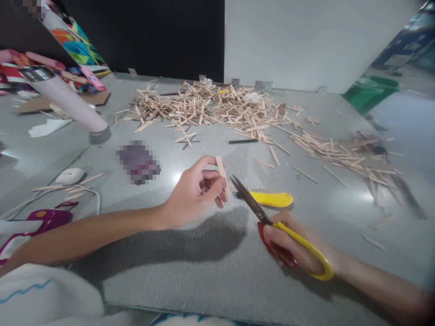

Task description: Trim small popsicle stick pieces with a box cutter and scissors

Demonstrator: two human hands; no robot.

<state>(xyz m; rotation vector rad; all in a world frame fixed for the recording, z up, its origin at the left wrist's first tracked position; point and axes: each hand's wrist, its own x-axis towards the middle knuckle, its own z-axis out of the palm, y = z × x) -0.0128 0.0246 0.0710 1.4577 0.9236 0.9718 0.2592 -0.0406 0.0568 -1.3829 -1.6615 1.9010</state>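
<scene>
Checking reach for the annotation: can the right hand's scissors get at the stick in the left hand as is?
Probably yes. The scissors in the right hand point at the wooden stick pinched in the left hand, blade tips just beside it, and nothing lies between. The left fingertips sit close to the blades.

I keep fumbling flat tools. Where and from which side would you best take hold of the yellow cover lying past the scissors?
Probably the yellow cover's broad middle, from above, thumb and finger across its narrow width. It lies flat and long on the table, its left tip close to the scissors' blades, so come in from the right, open end.
</scene>
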